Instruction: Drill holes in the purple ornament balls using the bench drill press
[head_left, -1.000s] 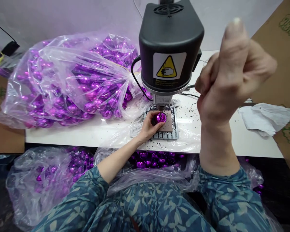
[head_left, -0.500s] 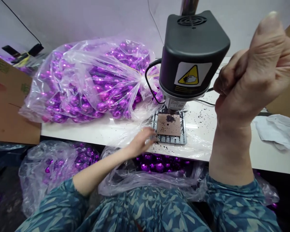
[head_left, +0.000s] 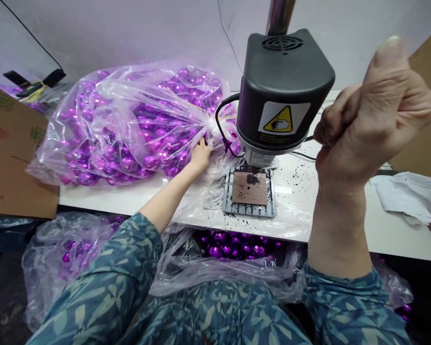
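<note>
My left hand [head_left: 200, 158] reaches to the gathered mouth of a clear plastic bag [head_left: 140, 96] full of shiny purple faceted balls [head_left: 161, 154]. Its fingertips are partly hidden there, so I cannot tell if they hold a ball. My right hand [head_left: 377, 110] is raised in a closed fist, thumb up, right of the black drill press head [head_left: 285, 81]; whatever the fist grips is hidden. Under the drill lies a brown board [head_left: 242, 195] with a small hole and dark shavings, on a slotted metal base [head_left: 269, 211]. No ball sits on the board.
Below the table edge, an open plastic-lined container holds more purple balls [head_left: 233, 249]. Another plastic bag [head_left: 53, 273] hangs at lower left. Cardboard boxes [head_left: 14, 163] flank the table. A crumpled white cloth or paper [head_left: 409, 194] lies at right; a black cable [head_left: 219, 120] loops beside the drill.
My left hand has left the board, where it held a purple ball, and moved up and left to the bag's mouth. My right fist stays raised by the drill. The view has shifted.
</note>
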`<act>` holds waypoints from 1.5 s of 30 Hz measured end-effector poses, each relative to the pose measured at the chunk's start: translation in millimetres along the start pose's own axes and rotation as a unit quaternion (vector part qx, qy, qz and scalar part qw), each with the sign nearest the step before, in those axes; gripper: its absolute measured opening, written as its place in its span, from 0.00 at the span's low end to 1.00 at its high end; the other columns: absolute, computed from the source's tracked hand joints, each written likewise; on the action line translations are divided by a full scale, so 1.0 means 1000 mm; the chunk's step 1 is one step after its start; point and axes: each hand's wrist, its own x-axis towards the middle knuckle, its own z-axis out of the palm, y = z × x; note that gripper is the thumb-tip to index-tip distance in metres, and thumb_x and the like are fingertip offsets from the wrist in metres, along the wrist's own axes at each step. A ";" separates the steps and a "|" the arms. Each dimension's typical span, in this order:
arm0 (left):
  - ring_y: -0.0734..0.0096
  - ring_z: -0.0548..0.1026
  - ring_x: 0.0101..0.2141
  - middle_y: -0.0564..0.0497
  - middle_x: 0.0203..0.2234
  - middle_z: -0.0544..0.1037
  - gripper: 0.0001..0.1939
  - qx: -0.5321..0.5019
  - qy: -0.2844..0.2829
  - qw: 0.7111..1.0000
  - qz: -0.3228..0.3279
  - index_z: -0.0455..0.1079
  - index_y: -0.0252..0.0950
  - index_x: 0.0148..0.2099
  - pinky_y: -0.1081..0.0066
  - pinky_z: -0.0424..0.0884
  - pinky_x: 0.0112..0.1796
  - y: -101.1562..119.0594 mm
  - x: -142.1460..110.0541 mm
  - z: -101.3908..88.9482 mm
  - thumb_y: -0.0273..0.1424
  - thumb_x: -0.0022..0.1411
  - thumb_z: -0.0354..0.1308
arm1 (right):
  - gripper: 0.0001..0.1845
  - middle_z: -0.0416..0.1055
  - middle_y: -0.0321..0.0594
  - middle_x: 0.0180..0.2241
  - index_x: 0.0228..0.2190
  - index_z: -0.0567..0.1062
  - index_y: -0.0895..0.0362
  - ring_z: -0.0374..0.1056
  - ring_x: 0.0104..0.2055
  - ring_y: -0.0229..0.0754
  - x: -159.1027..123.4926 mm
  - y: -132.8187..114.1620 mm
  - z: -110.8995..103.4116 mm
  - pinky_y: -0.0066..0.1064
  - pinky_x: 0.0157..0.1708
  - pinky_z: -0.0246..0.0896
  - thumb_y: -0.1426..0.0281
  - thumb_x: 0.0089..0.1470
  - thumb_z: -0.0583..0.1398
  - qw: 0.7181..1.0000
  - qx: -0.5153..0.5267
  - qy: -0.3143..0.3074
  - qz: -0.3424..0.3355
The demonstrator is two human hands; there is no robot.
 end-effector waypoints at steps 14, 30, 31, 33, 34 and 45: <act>0.64 0.82 0.38 0.45 0.43 0.81 0.29 -0.574 -0.153 0.798 -0.107 0.73 0.43 0.57 0.60 0.83 0.37 0.057 -0.117 -0.023 0.55 0.62 0.63 | 0.28 0.41 0.27 0.10 0.13 0.62 0.56 0.49 0.11 0.30 0.000 -0.001 0.002 0.31 0.14 0.39 0.52 0.51 0.63 0.999 0.031 0.011 -0.006; 0.62 0.81 0.46 0.45 0.49 0.81 0.29 -0.561 -0.102 0.817 -0.089 0.71 0.42 0.57 0.61 0.81 0.43 0.073 -0.112 0.018 0.46 0.57 0.72 | 0.31 0.48 0.29 0.10 0.12 0.55 0.54 0.46 0.11 0.31 -0.007 -0.008 0.001 0.34 0.14 0.37 0.48 0.50 0.60 1.000 -0.018 0.018 0.010; 0.62 0.81 0.46 0.45 0.50 0.81 0.27 -0.561 -0.104 0.817 -0.087 0.71 0.43 0.57 0.62 0.81 0.42 0.073 -0.113 0.019 0.48 0.60 0.69 | 0.32 0.47 0.29 0.10 0.12 0.55 0.54 0.46 0.11 0.31 -0.008 -0.008 0.001 0.34 0.14 0.37 0.47 0.50 0.60 1.000 -0.021 0.022 0.008; 0.63 0.81 0.46 0.46 0.49 0.81 0.24 -0.554 -0.101 0.823 -0.076 0.73 0.44 0.56 0.60 0.80 0.45 0.074 -0.114 0.021 0.50 0.64 0.64 | 0.32 0.48 0.29 0.09 0.12 0.55 0.54 0.46 0.10 0.31 -0.008 -0.008 0.001 0.35 0.13 0.37 0.48 0.50 0.61 1.000 -0.017 0.018 0.004; 0.63 0.81 0.47 0.46 0.48 0.81 0.23 -0.547 -0.096 0.829 -0.068 0.73 0.43 0.55 0.59 0.79 0.48 0.074 -0.114 0.022 0.50 0.65 0.63 | 0.31 0.48 0.29 0.09 0.12 0.55 0.54 0.47 0.10 0.31 -0.008 -0.008 0.001 0.35 0.13 0.38 0.48 0.50 0.61 1.000 -0.010 0.018 0.002; 0.53 0.78 0.55 0.41 0.55 0.79 0.35 -0.519 -0.126 0.845 -0.029 0.70 0.37 0.61 0.47 0.71 0.61 0.069 -0.110 0.037 0.43 0.55 0.74 | 0.30 0.46 0.28 0.10 0.12 0.57 0.55 0.49 0.11 0.30 -0.009 -0.009 -0.004 0.32 0.14 0.40 0.50 0.50 0.62 0.999 0.023 0.001 0.025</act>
